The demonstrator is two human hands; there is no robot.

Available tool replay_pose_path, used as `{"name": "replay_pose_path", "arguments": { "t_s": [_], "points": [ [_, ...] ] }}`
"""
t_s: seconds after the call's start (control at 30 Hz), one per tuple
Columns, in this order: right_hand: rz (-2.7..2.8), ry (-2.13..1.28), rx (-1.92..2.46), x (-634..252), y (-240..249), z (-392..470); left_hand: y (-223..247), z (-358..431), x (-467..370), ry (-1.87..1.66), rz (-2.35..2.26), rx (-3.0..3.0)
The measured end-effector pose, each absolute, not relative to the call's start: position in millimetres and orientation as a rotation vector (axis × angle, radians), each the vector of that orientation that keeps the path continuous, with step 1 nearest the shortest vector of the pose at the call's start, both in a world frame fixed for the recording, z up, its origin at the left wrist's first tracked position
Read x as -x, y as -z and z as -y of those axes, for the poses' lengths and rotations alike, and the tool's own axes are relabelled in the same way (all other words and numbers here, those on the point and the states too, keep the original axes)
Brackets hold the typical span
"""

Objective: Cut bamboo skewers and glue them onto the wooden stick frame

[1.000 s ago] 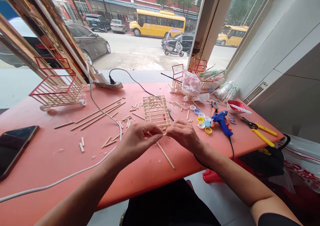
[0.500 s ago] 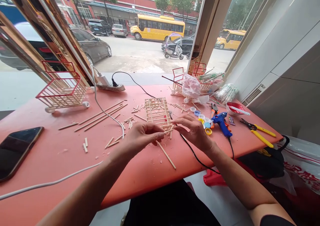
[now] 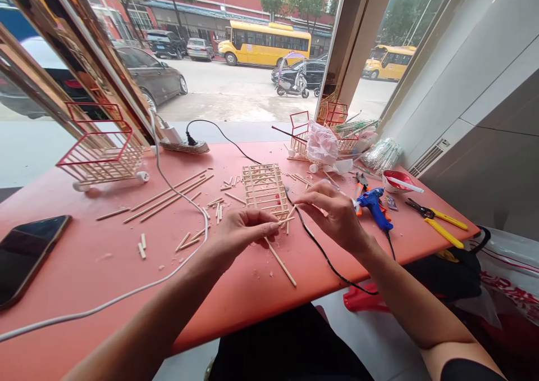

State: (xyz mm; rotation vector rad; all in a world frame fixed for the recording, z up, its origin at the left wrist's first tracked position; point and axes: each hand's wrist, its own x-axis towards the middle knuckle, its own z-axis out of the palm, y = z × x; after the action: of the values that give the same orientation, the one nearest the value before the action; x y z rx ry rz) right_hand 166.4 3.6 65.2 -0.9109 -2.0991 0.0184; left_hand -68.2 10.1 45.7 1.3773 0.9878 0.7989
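My left hand [image 3: 252, 226] pinches a thin wooden stick [image 3: 287, 220] between thumb and fingers. At its tip a second short stick [image 3: 292, 211] meets it at an angle, with the upper end in the fingertips of my right hand [image 3: 330, 212]. Whether the two pieces are joined is too small to tell. Just beyond the hands lies a pale wooden frame [image 3: 263, 187] of crossed sticks, like a small ladder. A longer stick [image 3: 282, 263] lies on the table below my left hand.
On the pink table [image 3: 236, 308] are cut sticks [image 3: 168, 200], a blue glue gun [image 3: 374, 208], yellow-handled pliers [image 3: 442, 226], a phone [image 3: 31, 257] and a power strip [image 3: 185, 145]. Small stick carts with red rims, one a cart [image 3: 103, 156] at left, stand at the back. Cables cross the tabletop.
My right hand has shifted slightly right and up, now covering the coloured bottle caps. The short stick at its fingertips shows more clearly. My left hand has hardly moved.
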Motion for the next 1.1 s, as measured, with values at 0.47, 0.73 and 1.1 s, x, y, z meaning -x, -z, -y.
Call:
{"name": "replay_pose_path", "arguments": {
  "t_s": [0.47, 0.73, 1.1],
  "points": [
    [2.272, -0.03, 0.762, -167, -39, 3, -44, -8, 66, -0.699, -0.832, -1.276],
    [2.283, -0.025, 0.727, -167, -35, 4, -37, -8, 65, -0.675, -0.813, -1.266],
    [2.288, 0.028, 0.787, -164, -29, 4, -43, -5, 65, -0.775, -0.941, -1.689]
  ]
}}
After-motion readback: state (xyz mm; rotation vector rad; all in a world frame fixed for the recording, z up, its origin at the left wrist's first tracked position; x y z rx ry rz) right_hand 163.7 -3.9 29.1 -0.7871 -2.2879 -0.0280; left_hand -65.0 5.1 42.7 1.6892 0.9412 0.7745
